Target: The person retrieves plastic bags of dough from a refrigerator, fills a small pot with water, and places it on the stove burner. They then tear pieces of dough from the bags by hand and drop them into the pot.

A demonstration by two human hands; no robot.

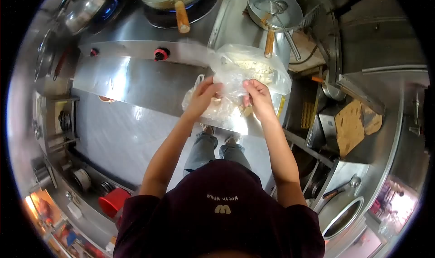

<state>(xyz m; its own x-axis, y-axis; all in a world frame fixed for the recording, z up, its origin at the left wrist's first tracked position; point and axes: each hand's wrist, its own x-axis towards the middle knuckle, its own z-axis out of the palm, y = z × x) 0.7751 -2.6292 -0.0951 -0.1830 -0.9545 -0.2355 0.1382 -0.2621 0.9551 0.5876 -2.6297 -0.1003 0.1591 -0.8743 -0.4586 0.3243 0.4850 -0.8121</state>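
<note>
On your side of the round grey metal pan (pixel 291 21), your left hand (pixel 205 96) and right hand (pixel 259 97) pinched thin clear plastic (pixel 232 82); pale food (pixel 258 69) already lay bagged nearer that pan, with no knot visible.

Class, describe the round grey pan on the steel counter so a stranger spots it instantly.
From the steel stove, look right to the steel counter. The round grey metal pan there has a wooden handle. Unlike the wooden-handled pan on the stove, it holds a long-handled metal utensil.
</note>
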